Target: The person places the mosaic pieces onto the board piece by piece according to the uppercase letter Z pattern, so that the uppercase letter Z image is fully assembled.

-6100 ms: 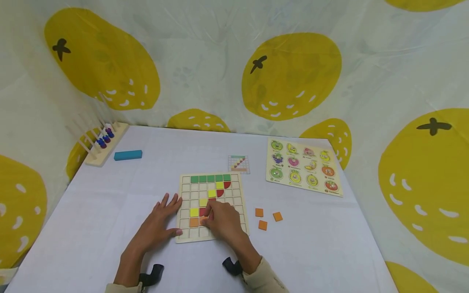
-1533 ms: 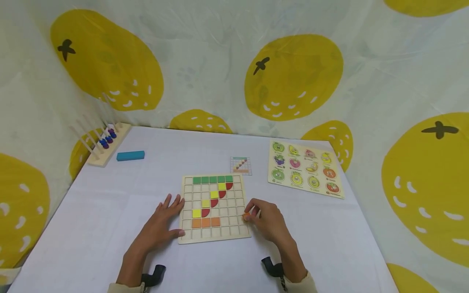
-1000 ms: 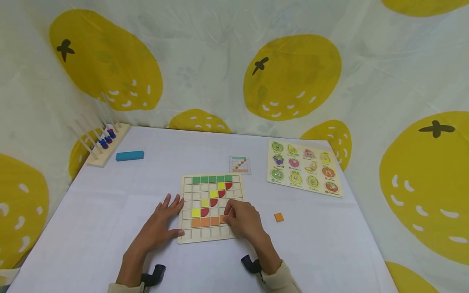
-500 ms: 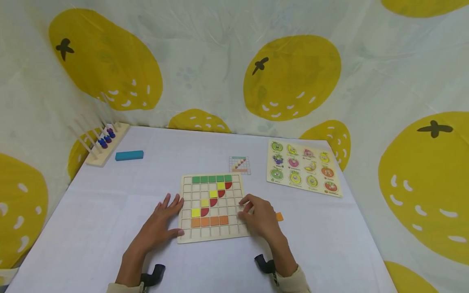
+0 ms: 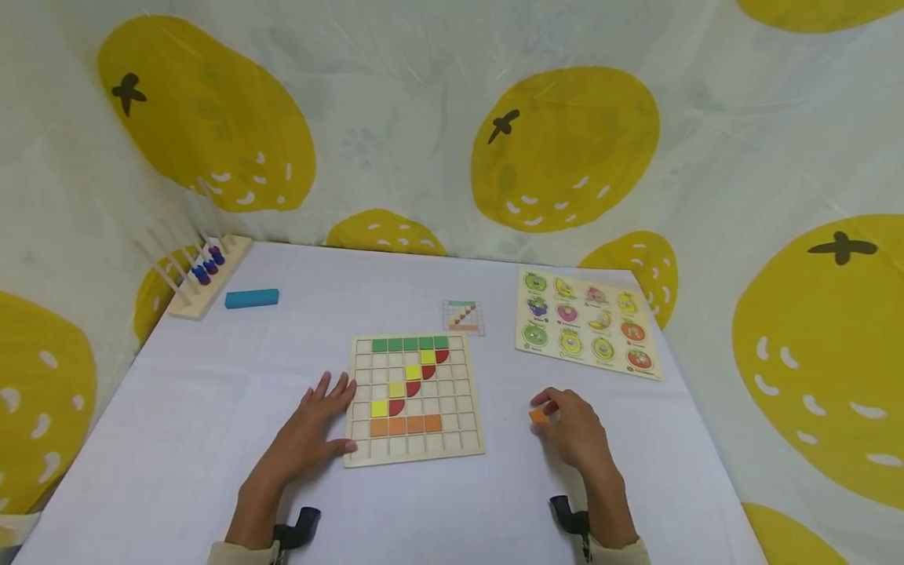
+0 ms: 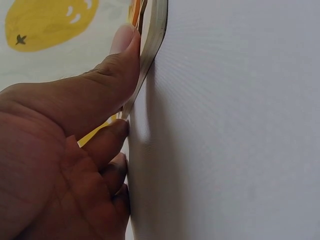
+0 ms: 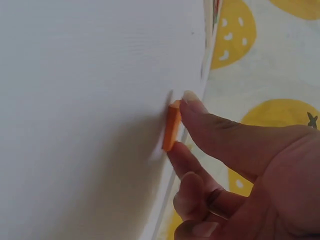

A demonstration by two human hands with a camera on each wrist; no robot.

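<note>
My left hand (image 5: 304,435) rests at the left edge of a wooden grid board (image 5: 452,404), fingers spread; in the left wrist view its thumb (image 6: 107,75) touches the board's rim. Set in the board are a green row (image 5: 410,344), a diagonal of yellow squares (image 5: 397,390) with red quarter-circles (image 5: 413,388), and an orange row (image 5: 406,425) near the bottom. Right of the board, my right hand (image 5: 575,431) pinches a loose orange square tile (image 5: 539,417) between thumb and index finger. The right wrist view shows this tile (image 7: 172,127) edge-on, close to the tabletop.
A small printed pattern card (image 5: 464,317) lies behind the board. At the back right is a fruit puzzle board (image 5: 586,323). To the back left stand a peg rack (image 5: 212,284) with blue and purple beads and a teal bar (image 5: 251,298). A patterned curtain hangs behind.
My right hand has added orange tiles to the bottom row, then moved right from the board to the one loose orange tile. The left hand has stayed at the board's edge.
</note>
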